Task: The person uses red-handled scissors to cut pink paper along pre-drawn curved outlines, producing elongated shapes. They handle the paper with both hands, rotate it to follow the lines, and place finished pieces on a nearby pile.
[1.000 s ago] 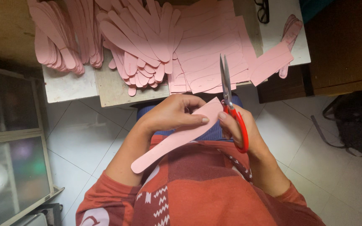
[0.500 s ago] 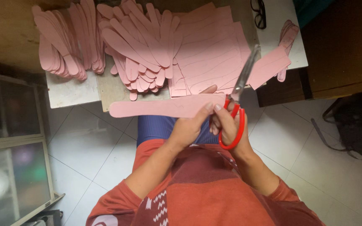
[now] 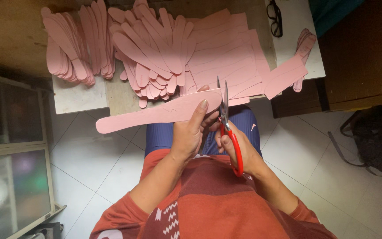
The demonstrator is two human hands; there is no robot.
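My left hand (image 3: 190, 131) grips a long pink paddle-shaped foam piece (image 3: 151, 115) near its right end, holding it level above my lap. In my right hand (image 3: 239, 148) are red-handled scissors (image 3: 226, 117), blades pointing away from me and parted at the right tip of the pink piece. Both hands sit close together just below the table's front edge.
On the table (image 3: 120, 95) lie heaps of cut pink paddle shapes (image 3: 147, 48) and a stack of uncut pink sheets (image 3: 231, 57). Black eyeglasses (image 3: 275, 17) rest at the back right. A dark bag (image 3: 368, 137) sits on the tiled floor at right, a glass-fronted cabinet (image 3: 9, 146) at left.
The pink piece swung from a diagonal in my lap to level. The scissors tilted right, then came upright at its right tip. My hands stayed close together.
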